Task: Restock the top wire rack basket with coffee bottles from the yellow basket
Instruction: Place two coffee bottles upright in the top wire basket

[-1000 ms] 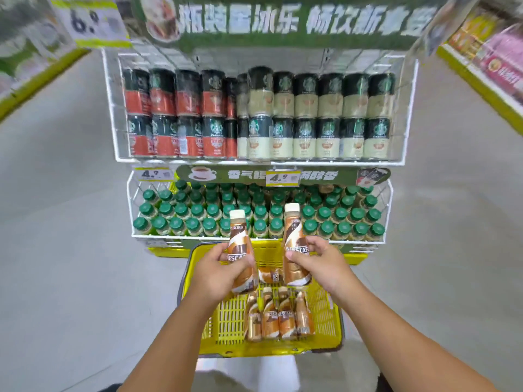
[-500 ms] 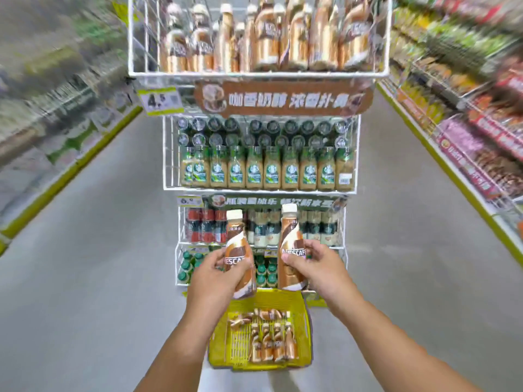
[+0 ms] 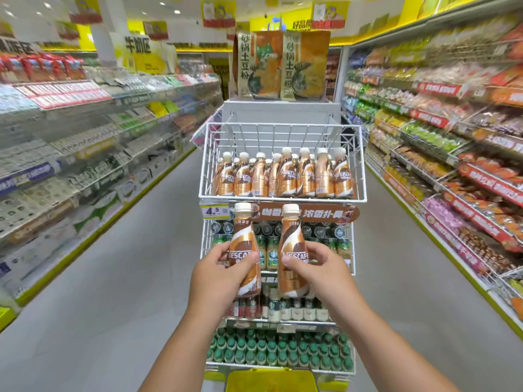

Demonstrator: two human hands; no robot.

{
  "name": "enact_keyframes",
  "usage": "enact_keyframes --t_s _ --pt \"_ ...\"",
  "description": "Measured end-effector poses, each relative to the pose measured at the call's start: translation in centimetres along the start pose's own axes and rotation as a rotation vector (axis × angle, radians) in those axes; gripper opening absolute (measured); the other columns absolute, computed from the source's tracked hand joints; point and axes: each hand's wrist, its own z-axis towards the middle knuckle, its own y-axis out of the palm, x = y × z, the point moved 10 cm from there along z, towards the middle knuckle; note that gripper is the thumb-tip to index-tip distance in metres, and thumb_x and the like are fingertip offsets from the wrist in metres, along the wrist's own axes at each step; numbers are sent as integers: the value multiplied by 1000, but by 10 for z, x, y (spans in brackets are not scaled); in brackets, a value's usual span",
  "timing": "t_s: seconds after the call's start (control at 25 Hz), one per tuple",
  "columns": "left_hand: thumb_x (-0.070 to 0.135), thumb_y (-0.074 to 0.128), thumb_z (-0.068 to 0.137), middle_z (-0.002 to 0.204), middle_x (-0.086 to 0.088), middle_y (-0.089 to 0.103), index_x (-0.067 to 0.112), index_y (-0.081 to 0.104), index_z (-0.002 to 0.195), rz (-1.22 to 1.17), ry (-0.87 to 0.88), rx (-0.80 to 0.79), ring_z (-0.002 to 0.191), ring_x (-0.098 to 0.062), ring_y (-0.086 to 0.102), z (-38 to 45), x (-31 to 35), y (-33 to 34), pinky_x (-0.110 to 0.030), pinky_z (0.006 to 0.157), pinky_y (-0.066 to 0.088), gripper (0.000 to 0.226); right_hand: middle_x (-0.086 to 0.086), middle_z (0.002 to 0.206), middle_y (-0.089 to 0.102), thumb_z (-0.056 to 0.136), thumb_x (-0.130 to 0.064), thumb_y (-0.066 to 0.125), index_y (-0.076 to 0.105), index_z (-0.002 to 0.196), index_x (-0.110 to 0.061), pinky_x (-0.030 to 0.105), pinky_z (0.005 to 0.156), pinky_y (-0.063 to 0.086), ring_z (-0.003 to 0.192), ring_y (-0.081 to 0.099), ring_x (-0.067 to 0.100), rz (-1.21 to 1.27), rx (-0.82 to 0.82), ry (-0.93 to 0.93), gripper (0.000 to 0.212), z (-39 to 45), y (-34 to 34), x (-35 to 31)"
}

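Both bottles are riding higher now than a second ago, up from just over the yellow plastic basket to the second tier of the rack, and my view is tilting up so the top white wire rack basket is fully showing, where before only lower tiers were visible. My left hand is curling round the left brown-and-cream plastic coffee bottle with the white cap, thumb across the label, bottle leaning slightly right at the base. My right hand is gripping the right brown-and-cream coffee bottle the same way, upright. Both are sitting below the top basket's front rim, in front of the brown banner sign and the yellow price tag, not yet inside. Top basket is already holding a row of matching bottles along the front; the space behind them is looking open, though I can't tell how deep. Yellow basket is mostly out of frame at the bottom edge, its contents hidden. To do this well I'm judging I need to be lifting both clear over the front wire rim, then lowering them upright behind or beside the standing row, labels forward, without knocking neighbours over. Risk: clipping the rim with a bottle base, since my grip is sitting mid-body.
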Motion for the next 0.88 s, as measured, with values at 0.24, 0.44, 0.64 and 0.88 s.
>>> enact_keyframes --t_s 0.24,0.44,0.64,0.88 --pt "48 86 74 111 18 64 41 59 116 -11 30 -57 79 -5 73 29 23 -38 -27 63 59 50 -4 129 69 71 -45 92 64 134 -25 27 62 63 87 77 6 -5 57 -34 72 1 39 -33" --pt "38 87 75 91 17 71 37 66 110 -46 -1 -63 68 -4 74 51 14 -49 -28 62 59 40 -14 119 73 69 -48 91 69 125 -31 31 83 62 103 71 5 -30 105 -14 63 19 46 -39" --pt "40 87 76 91 16 71 38 69 104 -13 -35 -22 68 -1 72 74 13 -37 -25 62 57 33 -8 115 76 75 -39 90 70 129 -26 22 67 60 90 75 4 37 73 -23 60 53 35 -36" --pt "42 88 74 100 10 71 35 69 113 28 -9 46 71 -5 74 119 39 4 -29 68 61 44 -10 116 75 65 -53 92 72 125 -35 26 74 62 95 75 7 21 30 -16 66 127 8 -29"
